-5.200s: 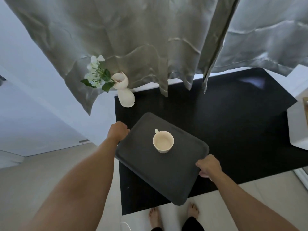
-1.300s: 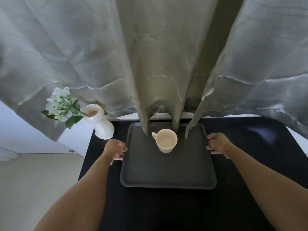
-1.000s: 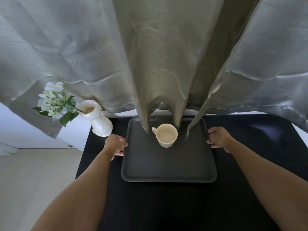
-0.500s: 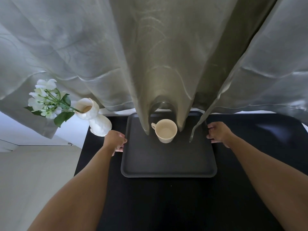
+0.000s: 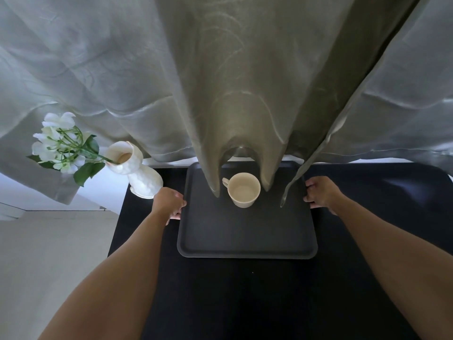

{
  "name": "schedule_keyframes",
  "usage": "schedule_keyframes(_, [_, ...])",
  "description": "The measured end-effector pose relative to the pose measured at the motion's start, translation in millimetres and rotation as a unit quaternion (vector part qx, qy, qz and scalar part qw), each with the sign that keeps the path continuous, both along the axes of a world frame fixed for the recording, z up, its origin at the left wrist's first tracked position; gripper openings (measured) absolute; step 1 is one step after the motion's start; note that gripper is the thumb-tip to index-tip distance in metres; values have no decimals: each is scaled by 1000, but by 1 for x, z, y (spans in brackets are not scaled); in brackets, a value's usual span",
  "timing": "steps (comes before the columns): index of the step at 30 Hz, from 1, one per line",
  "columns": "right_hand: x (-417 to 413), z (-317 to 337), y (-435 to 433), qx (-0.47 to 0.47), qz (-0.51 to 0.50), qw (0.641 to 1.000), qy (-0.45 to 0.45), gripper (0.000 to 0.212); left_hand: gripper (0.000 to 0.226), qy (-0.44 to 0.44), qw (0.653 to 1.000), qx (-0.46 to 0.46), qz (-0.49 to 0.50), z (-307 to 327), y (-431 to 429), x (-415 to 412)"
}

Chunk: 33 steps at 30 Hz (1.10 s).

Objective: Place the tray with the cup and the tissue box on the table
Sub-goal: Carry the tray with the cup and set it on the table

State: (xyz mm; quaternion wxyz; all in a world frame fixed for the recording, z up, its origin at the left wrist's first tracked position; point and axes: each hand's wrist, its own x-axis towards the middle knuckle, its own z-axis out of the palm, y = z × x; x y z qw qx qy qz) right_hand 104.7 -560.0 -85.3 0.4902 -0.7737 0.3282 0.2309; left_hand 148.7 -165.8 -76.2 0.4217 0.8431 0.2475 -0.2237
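A dark grey rectangular tray (image 5: 245, 231) lies flat on the black table (image 5: 245, 298), its far edge tucked under the hanging curtain. An empty cream cup (image 5: 243, 190) stands upright on the tray's far half, handle to the left. My left hand (image 5: 169, 202) curls around the tray's left rim. On the opposite rim, my right hand (image 5: 321, 193) is closed the same way. No tissue box is in view.
A white vase (image 5: 137, 173) with white flowers (image 5: 62, 146) stands at the table's far left corner, close to my left hand. Grey-green curtain folds (image 5: 240, 94) hang over the table's back edge and brush the tray. Pale floor (image 5: 49, 253) lies to the left.
The tray came down from being carried at an angle and slid squarely toward the curtain. Over the last second it crept a little further back; both hands keep hold of its rims.
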Motion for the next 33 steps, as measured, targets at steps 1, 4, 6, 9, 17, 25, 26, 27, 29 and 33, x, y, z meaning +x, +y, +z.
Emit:
schedule_keyframes(1, [1,0,0,-2,1,1000,1,40,13,-4,1000,1,2,0,0,0])
schedule_keyframes(4, [2,3,1,-1,7,1000,4,29,13,6,1000,6,-17,0,-3,-1])
schedule_keyframes(6, [2,2,2,-9,15,1000,8,26,15,17,999,8,-44,1,-5,-4])
schedule_keyframes(9, [0,3,2,-33,24,999,16,34,13,-3,999,22,-29,-5,-1,-1])
schedule_keyframes(17, [-21,40,1,-115,90,989,-35,71,22,-89,990,114,-4,14,-16,-29])
schedule_keyframes(25, [-58,75,-14,-131,168,976,-54,71,40,-106,991,60,50,42,-63,-96])
schedule_keyframes(26, [-63,77,-17,-132,177,974,-51,71,43,-101,992,52,54,44,-70,-105])
schedule_keyframes(27, [-70,83,-20,-136,185,972,-50,70,45,-95,993,45,55,49,-78,-116])
schedule_keyframes(29, [-83,91,-28,-142,199,969,-50,68,48,-85,994,34,53,56,-94,-136])
schedule_keyframes(33, [-115,108,-44,-148,213,965,-49,71,51,-86,995,-1,48,68,-122,-172])
